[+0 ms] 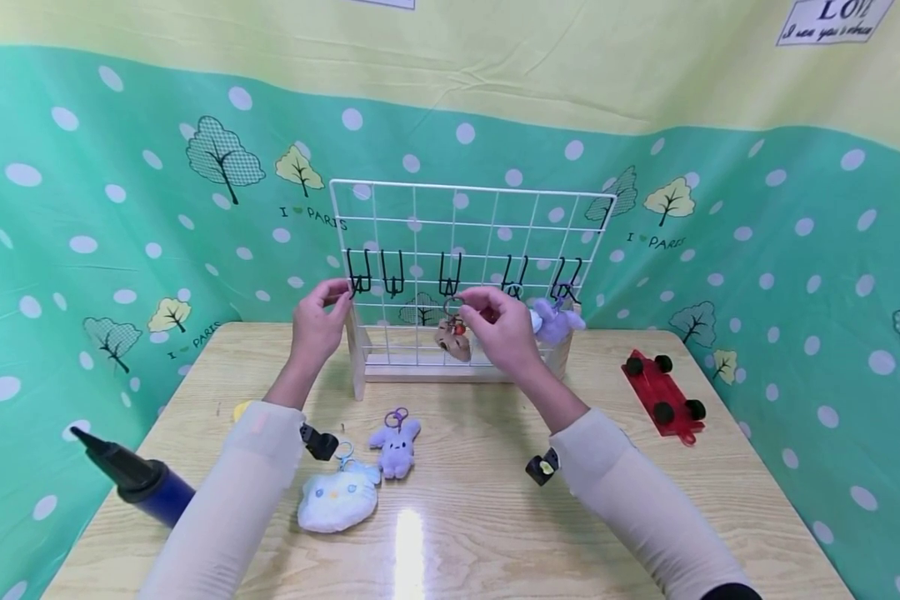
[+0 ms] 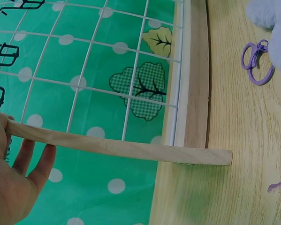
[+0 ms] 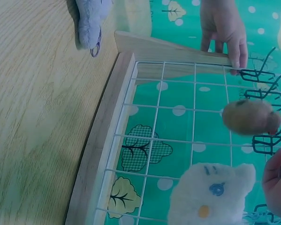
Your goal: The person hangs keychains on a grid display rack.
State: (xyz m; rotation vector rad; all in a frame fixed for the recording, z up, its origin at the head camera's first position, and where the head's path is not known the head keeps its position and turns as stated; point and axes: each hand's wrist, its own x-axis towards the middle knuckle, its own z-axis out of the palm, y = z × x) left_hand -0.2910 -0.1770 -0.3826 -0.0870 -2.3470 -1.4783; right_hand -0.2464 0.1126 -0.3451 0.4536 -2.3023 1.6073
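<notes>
A white wire grid rack (image 1: 472, 192) on a wooden stand carries several black hooks (image 1: 450, 275). With thumb and fingers, my left hand (image 1: 321, 321) grips the wooden side post (image 2: 121, 149) at the rack's left end. My right hand (image 1: 504, 329) pinches the ring of a brown plush keychain (image 1: 453, 343) in front of the middle hook. The plush dangles below; whether its ring sits on the hook, I cannot tell. A purple plush keychain (image 1: 555, 321) hangs at the rack's right end. Beside it, partly behind my right hand, hangs a white plush cat-face keychain (image 3: 210, 197).
On the table (image 1: 465, 467) lie a purple bunny-like plush keychain (image 1: 397, 450) and a white cat-face plush (image 1: 337, 500). A red toy car (image 1: 660, 392) with black wheels rests at the right. At left, a dark blue marker-shaped object (image 1: 153, 487) is partly covered by my sleeve.
</notes>
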